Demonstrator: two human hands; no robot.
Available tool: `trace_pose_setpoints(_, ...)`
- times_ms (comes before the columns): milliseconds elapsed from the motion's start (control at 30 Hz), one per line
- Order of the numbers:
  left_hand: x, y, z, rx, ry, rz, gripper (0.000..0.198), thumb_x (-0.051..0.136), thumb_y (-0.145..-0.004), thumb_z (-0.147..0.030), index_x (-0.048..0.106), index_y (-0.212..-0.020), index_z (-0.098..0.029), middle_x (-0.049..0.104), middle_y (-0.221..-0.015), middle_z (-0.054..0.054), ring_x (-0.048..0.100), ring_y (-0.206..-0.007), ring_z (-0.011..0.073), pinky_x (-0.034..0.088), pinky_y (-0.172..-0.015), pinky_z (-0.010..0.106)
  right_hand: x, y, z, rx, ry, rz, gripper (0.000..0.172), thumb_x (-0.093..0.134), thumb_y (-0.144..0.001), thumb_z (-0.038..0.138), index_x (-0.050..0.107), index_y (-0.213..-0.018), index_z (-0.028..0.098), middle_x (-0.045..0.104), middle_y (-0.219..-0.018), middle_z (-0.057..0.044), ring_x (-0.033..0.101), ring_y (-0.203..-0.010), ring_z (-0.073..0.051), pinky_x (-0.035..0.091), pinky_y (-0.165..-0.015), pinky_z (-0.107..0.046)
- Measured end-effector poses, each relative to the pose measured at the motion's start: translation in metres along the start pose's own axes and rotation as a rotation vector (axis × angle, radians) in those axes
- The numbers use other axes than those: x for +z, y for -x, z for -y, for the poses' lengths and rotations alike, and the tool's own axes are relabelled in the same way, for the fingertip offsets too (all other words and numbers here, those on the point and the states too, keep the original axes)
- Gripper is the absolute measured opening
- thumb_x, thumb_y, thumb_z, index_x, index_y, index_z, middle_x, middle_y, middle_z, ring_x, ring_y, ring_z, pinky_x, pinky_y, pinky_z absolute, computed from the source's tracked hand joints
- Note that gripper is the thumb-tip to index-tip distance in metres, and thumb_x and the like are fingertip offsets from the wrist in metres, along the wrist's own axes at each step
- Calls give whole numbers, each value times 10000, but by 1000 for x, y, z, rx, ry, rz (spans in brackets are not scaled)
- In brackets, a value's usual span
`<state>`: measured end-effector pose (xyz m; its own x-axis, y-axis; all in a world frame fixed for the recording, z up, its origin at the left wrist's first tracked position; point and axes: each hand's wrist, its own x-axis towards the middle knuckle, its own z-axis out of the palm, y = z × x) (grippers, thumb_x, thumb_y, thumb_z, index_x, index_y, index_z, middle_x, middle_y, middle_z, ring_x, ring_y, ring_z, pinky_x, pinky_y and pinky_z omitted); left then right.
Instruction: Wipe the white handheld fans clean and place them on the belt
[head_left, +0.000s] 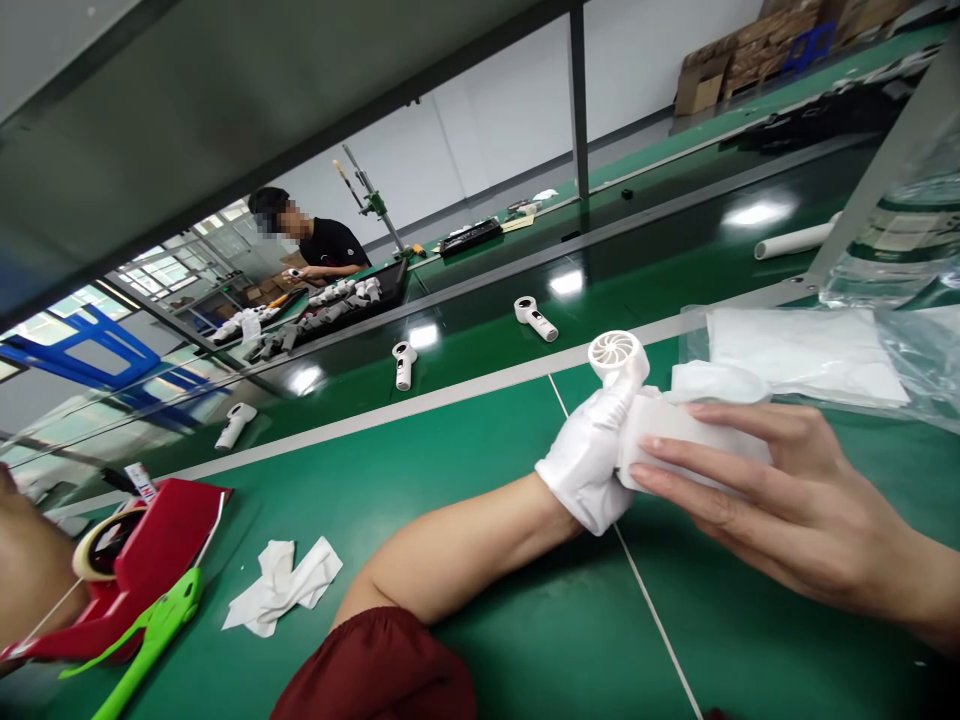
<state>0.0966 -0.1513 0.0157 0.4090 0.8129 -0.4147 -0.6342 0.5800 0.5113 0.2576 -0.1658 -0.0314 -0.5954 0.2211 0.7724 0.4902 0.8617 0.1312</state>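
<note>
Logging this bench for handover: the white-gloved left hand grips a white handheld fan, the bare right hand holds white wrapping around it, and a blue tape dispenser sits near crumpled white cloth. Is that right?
No: the tape dispenser is red, not blue, as the head view shows. It sits near the crumpled white cloth, and the rest stands as you said.
</note>
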Motion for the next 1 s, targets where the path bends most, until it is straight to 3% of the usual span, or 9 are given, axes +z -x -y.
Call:
trace_pose_setpoints(200, -4, 0, -13, 6, 71, 75, 551, 324, -974, -511, 643, -855, -77, 554, -663, 39, 542, -564, 111, 412, -500, 199, -3, 10, -15, -29, 52, -31, 607, 668, -756, 66, 527, -1320, 241, 666, -1161, -51, 515, -1178, -348, 454, -868, -495)
trace_pose_setpoints(300, 0, 1, -9, 33, 60, 60, 574, 297, -978, -520, 654, -888, -80, 575, -709, 49, 548, -601, 110, 447, -586, 202, -4, 5, -11, -2, 47, -81, 630, 692, -737, 77, 532, -1311, 282, 662, -1129, -37, 499, -1190, -332, 459, -872, -462)
trace_pose_setpoints(433, 3, -1, -2, 41, 66, 47, 544, 301, -983, -500, 649, -886, -94, 622, -818, 72, 604, -715, 143, 482, -718, 232, -3, -3, 0, 11, 75, -69, 505, 647, -794, 94, 581, -1248, 304, 683, -1112, 12, 507, -1168, -300, 432, -866, -447)
trace_pose_setpoints(633, -2, -4, -10, 17, 186, 33, 490, 345, -990, -430, 620, -790, -77, 518, -634, 21, 472, -512, 83, 395, -504, 183, 0, 5, -5, 23, 74, -36, 510, 627, -803, 67, 580, -1250, 308, 691, -1121, 13, 512, -1183, -302, 422, -860, -466)
trace_pose_setpoints(767, -2, -5, -11, 5, 131, 24, 452, 350, -990, -388, 642, -854, -71, 533, -647, 29, 490, -519, 94, 430, -536, 195, 1, 2, -2, 4, 55, -135, 558, 666, -752, 31, 601, -1226, 317, 706, -1022, 17, 509, -1178, -288, 433, -863, -437)
trace_pose_setpoints(867, -3, -7, -13, 31, 127, -21, 472, 312, -995, -402, 635, -864, -84, 524, -638, 28, 500, -522, 105, 428, -516, 205, 2, 0, -4, -42, 113, -33, 530, 635, -786, 48, 583, -1259, 282, 692, -1111, 2, 503, -1191, -297, 414, -886, -452)
trace_pose_setpoints(933, -5, -6, -17, 32, 164, 25, 486, 319, -984, -456, 621, -859, -96, 502, -636, 21, 474, -508, 101, 407, -480, 204, 2, 3, -12, -20, 157, -19, 584, 661, -773, 74, 544, -1311, 267, 673, -1158, -37, 508, -1194, -326, 421, -890, -474)
trace_pose_setpoints(1000, -7, -4, -19, 31, 176, 119, 352, 426, -963, -371, 602, -822, -100, 488, -651, 16, 475, -530, 90, 429, -505, 197, 0, 7, -22, 45, 184, -72, 704, 711, -725, 81, 492, -1367, 270, 650, -1180, -84, 521, -1177, -358, 440, -898, -505)
